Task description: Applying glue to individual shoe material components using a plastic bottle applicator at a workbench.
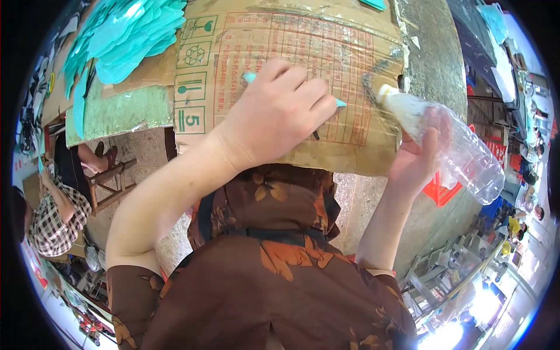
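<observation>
My left hand [286,114] is closed, knuckles up, over a thin turquoise sheet piece [340,103] on the printed cardboard [280,35]. Only the ends of that piece stick out past the fingers; the fingertips are hidden. A small dark object [316,135] shows just under the hand, too small to name. At the cardboard's right edge, my right hand [421,151] is wrapped round a clear plastic bottle [461,149]. The bottle lies tilted, with its pale cap end [387,91] pointing up and left over the cardboard. Whether it holds any liquid I cannot tell.
A loose pile of turquoise cut pieces [131,38] covers the far left of the worktable. Bare worn tabletop [437,58] shows at right. A red plastic crate [438,191] stands below the bottle. Left of me, a person in a checked shirt [55,224] sits near a wooden stool [111,186].
</observation>
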A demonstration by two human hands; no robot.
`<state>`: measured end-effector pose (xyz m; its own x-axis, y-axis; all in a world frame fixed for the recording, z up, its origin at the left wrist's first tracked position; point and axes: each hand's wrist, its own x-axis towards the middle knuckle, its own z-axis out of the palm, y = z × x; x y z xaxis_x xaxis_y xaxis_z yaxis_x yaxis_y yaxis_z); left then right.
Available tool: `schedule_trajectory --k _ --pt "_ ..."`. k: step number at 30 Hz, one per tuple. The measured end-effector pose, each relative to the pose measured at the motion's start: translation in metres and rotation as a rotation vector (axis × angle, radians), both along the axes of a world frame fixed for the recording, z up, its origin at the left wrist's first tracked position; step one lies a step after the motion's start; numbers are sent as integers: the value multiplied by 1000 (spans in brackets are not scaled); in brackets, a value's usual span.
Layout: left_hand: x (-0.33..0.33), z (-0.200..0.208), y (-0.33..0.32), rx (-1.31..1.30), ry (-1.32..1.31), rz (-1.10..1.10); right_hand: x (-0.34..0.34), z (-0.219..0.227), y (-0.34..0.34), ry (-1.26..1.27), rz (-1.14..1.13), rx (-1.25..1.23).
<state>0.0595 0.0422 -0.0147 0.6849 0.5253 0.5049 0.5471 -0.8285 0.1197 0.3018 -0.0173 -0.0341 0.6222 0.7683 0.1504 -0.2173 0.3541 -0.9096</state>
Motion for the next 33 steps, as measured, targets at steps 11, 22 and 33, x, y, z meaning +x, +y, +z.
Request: schedule_trajectory --k 11,22,33 --pt "-29 -28 -23 -336 37 69 -50 18 1 -699 465 -382" --pt "-51 -23 -28 -377 42 174 -50 18 15 -874 418 -315" --pt "-58 -17 -34 -406 97 212 -60 3 22 -1155 354 14"
